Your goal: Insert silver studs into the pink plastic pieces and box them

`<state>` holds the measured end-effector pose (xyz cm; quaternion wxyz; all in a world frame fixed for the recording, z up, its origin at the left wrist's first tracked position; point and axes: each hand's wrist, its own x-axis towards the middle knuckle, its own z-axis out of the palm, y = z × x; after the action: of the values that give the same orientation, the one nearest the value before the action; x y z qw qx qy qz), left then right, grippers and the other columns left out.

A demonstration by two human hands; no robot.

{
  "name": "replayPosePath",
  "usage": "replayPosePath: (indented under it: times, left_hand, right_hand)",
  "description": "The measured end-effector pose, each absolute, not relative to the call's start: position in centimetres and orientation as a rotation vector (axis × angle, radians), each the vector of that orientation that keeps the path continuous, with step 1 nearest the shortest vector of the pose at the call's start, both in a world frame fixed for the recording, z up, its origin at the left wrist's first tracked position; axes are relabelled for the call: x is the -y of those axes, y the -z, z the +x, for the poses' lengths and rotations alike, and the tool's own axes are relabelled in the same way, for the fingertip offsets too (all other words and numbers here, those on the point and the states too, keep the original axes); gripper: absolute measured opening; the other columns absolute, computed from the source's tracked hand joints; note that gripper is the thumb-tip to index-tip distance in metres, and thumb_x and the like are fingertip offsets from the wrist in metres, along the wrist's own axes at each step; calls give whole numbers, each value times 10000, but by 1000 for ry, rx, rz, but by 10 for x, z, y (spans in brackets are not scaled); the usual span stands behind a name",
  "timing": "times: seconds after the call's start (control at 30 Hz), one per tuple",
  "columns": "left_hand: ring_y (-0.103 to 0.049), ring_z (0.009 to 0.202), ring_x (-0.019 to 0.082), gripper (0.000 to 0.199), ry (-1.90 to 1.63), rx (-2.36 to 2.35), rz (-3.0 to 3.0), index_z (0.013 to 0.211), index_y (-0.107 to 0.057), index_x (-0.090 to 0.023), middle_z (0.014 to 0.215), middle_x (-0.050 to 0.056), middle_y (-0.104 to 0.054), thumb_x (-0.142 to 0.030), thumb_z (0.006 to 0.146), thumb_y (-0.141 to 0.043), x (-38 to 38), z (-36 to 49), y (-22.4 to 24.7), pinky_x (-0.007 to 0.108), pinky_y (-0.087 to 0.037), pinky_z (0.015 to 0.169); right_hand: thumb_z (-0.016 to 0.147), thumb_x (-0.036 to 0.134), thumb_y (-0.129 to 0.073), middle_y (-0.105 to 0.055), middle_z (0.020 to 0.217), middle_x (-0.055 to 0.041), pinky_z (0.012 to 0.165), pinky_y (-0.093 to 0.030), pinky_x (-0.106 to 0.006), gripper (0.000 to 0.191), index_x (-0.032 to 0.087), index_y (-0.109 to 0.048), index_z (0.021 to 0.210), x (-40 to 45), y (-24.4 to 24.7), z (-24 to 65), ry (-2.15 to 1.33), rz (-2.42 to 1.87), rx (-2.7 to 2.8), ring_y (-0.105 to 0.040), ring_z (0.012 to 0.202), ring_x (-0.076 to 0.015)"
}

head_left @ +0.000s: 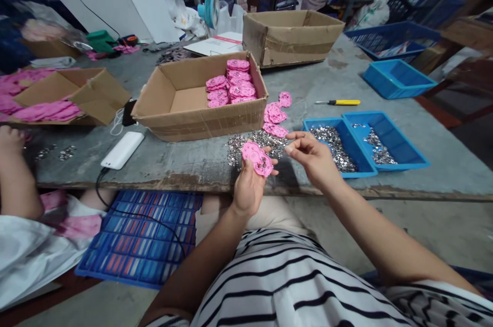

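My left hand (pixel 248 191) is closed around a flat pink piece with a scalloped outline (pixel 254 156), thumb on top, above the table's front edge. Small dark metal bits show on the near end of that piece. To its right, the thumb and index finger of my right hand (pixel 314 157) are pinched together; whatever lies between them is too small to make out. A heap of small shiny metal parts (pixel 234 150) is spread just beyond my hands. More pink pieces (pixel 275 113) lie behind the heap, beside the cardboard box (pixel 200 124) that holds stacks of them.
Two blue trays (pixel 365 170) (pixel 418 162) with metal parts stand at the right. Behind them lie a yellow-handled tool (pixel 346 102) and another blue tray (pixel 398 93). A white power bank (pixel 123 150) with a cable is at left, near another person's arm (pixel 17 178).
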<state>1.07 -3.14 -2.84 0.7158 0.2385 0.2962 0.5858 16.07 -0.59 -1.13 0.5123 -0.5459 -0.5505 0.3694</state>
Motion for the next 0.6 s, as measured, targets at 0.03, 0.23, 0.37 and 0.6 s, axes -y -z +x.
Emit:
replayPosePath:
  times: [0.03,0.23,0.37,0.6]
  left_hand:
    - [-648,958,215,472,-1295,-655,527,1344,-453,-273,1258,101,-597,-455,909,-475,31,11,28,327,-525,745]
    - [-646,958,223,490,-1251,-664,536,1323,-462,-275,1272,102,-598,-524,901,-444,31,15,27,317,-523,710]
    - [-641,965,228,507,-1242,-647,579,1315,-457,-245,1256,117,-608,-536,902,-421,31,15,27,305,-523,688]
    - [-655,893,212,524,-1253,-673,577,1299,-473,-254,1200,108,-639,-557,872,-477,31,11,28,295,-509,672]
  right_hand:
    - [667,373,-701,-602,996,-74,884,-406,-383,223,190,-596,594,5,11,167,-867,-1333,1318,-537,1002,-227]
    - [673,416,-690,-605,922,-64,845,-412,-366,260,197,-577,593,10,14,171,-966,-1345,1338,-541,930,-213]
    - [690,391,-679,-603,950,-68,834,-413,-360,233,192,-585,612,12,15,158,-1000,-1294,1377,-542,932,-206]
    - [742,357,-621,-630,909,-57,812,-420,-346,199,204,-560,631,2,15,178,-728,-1377,1488,-560,905,-202]
